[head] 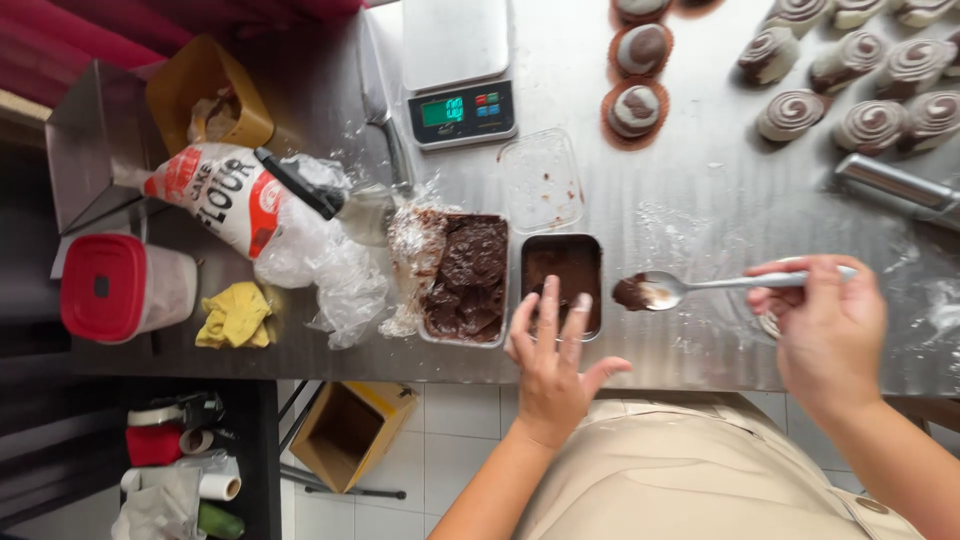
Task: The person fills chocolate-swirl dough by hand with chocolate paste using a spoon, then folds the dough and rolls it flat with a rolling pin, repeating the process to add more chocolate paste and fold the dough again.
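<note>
Your left hand (pixel 553 362) lies open, fingers spread, its tips resting on the near rim of the small tin (pixel 562 283) of brown filling. Your right hand (pixel 822 320) grips the handle of a spoon (pixel 700 287), whose bowl, smeared brown, hovers just right of that tin. Left of the tin, touching it, sits a larger tub (pixel 466 277) of chocolate paste with crumpled wrap (pixel 410 250) folded back over its left rim. Behind the tin lies an empty clear lid (pixel 541 182), and behind that a scale (pixel 457 70) with a lit green display.

On the far left of the surface (pixel 680 190), a white flour bag (pixel 225 195) with red bands and a red-lettered label lies on its side, near a yellow box (pixel 205 95). A jar with a red lid (pixel 105 287) and a yellow cloth (pixel 235 315) stand by the near-left edge. Swirled buns (pixel 870 95) crowd the far right corner; three more sit in brown paper cups (pixel 637 108).

Open steel lies between the spoon and the buns. The tin and tub sit close to the near edge.
</note>
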